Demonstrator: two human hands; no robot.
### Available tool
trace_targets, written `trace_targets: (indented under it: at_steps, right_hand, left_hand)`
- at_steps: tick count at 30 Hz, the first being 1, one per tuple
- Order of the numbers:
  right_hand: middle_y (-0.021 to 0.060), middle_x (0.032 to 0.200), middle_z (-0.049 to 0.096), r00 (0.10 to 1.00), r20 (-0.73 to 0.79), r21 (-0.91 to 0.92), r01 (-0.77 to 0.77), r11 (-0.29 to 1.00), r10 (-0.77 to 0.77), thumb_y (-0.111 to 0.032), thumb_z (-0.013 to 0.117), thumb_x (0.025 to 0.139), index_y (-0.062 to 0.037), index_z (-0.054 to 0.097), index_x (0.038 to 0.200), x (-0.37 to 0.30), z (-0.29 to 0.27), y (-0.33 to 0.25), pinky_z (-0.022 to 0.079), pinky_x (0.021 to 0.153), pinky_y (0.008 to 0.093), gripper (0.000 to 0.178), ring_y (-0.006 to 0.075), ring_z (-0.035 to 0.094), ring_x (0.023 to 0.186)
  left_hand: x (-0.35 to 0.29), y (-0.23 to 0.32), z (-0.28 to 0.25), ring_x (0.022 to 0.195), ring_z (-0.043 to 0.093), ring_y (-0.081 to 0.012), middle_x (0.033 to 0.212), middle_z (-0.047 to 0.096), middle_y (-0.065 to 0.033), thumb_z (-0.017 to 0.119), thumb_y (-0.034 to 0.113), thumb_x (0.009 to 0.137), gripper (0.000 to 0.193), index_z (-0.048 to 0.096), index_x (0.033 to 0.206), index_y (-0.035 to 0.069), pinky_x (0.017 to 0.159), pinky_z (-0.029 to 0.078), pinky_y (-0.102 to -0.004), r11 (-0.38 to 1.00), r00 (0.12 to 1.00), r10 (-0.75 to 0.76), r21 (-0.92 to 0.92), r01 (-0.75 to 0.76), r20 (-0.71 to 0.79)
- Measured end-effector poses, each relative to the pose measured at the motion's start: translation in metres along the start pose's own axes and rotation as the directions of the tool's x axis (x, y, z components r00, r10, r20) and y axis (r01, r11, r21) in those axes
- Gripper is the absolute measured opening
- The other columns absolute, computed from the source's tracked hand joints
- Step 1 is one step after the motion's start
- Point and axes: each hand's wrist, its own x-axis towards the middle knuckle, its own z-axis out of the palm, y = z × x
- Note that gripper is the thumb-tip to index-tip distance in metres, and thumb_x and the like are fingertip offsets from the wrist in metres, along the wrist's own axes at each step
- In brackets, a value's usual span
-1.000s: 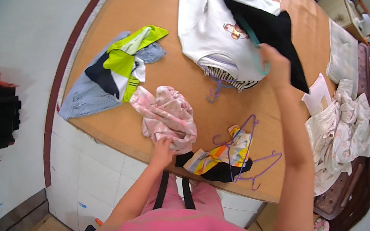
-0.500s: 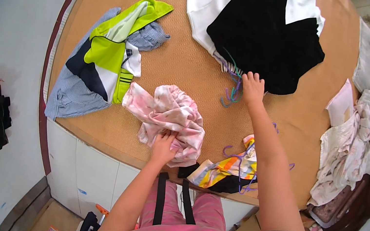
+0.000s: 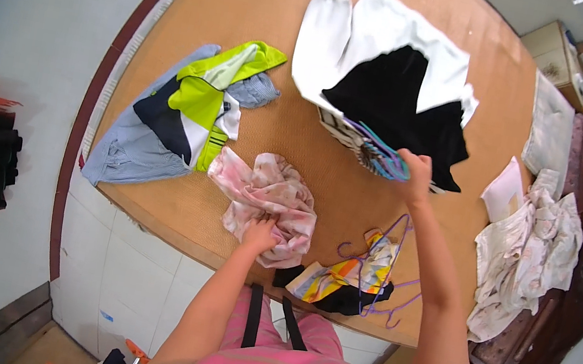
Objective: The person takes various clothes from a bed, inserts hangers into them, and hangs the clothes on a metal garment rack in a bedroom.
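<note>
Here we are with the right hand [image 3: 415, 174] out ahead, fingers drawn in narrow around the hook end of some blue and purple hangers [image 3: 386, 160], which are bunched at the near edge of a layered pile! On top of that pile we see a black garment [image 3: 408, 97], spread across a white sweatshirt [image 3: 393, 24], with a striped garment [image 3: 343, 130] peeping out below — all of it on the tan mat [image 3: 256, 8]

Down nearer to us, the left hand [image 3: 260, 236] rests on a crumpled pink-and-white garment [image 3: 258, 192], fingertips partly sunk in its folds; whether they pinch the cloth, we cannot tell. Just right of it we spot purple hangers [image 3: 361, 272] lying over a yellow patterned garment [image 3: 320, 284] near the mat's edge

Over on our left, a lime-green garment [image 3: 195, 99] lies across a pale blue garment [image 3: 128, 157] — and far right, we have rumpled pale clothes [image 3: 531, 240]
</note>
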Motion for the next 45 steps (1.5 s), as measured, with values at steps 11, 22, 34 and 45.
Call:
trace_targets:
  at_steps: [11, 22, 34, 45]
  right_hand:
    - [0.0009, 0.081, 0.059, 0.604, -0.771, 0.01, -0.305, 0.952, 0.201, -0.012, 0.072, 0.075, 0.0, 0.063, 0.085, -0.087, -0.434, -0.137, 0.042, 0.073, 0.0223, 0.018, 0.0095, 0.052, 0.074]
    - [0.0052, 0.094, 0.058, 0.348, -0.849, 0.285, -0.333, 0.899, 0.398, -0.015, 0.065, 0.081, -0.0002, 0.053, 0.116, -0.436, -0.595, -0.321, 0.042, 0.077, 0.0225, 0.04, 0.0127, 0.054, 0.085]
    - [-0.0007, 0.076, 0.051, -0.143, -0.743, 0.305, -0.942, 0.14, 0.654, -0.003, 0.064, 0.073, -0.001, 0.055, 0.083, -0.559, -0.416, -0.633, 0.038, 0.069, 0.0206, 0.014, 0.0089, 0.048, 0.072]
    - [0.001, 0.07, 0.057, -0.544, -0.81, 0.52, -0.839, -0.162, 0.219, -0.008, 0.072, 0.071, 0.003, 0.06, 0.08, -0.656, -0.328, -0.8, 0.042, 0.065, 0.0257, 0.018, 0.009, 0.049, 0.067]
  left_hand:
    - [-0.096, 0.122, -0.021, 0.105, 0.05, -0.028, 0.112, 0.05, -0.019, 0.065, 0.024, 0.078, 0.059, 0.039, 0.124, -0.002, 0.085, 0.043, -0.0355, 0.638, 0.849, 0.019, -0.648, -0.416, -0.528]
    - [-0.206, 0.195, -0.028, 0.099, 0.052, -0.0243, 0.107, 0.054, -0.0131, 0.059, 0.025, 0.082, 0.048, 0.045, 0.121, 0.0, 0.087, 0.041, -0.0349, 0.683, 0.795, 0.512, -0.408, -0.606, -0.325]
    - [-0.359, 0.102, 0.033, 0.087, 0.059, -0.029, 0.093, 0.061, -0.015, 0.054, 0.035, 0.084, 0.037, 0.056, 0.104, 0.004, 0.076, 0.045, -0.0372, 0.445, -0.194, 0.508, -0.448, -0.775, 0.839]
    - [-0.541, 0.124, 0.007, 0.084, 0.061, -0.0241, 0.095, 0.064, -0.0107, 0.053, 0.011, 0.087, 0.021, 0.062, 0.104, 0.005, 0.073, 0.048, -0.0312, 0.354, -0.268, 0.657, -0.602, -0.716, 0.705]
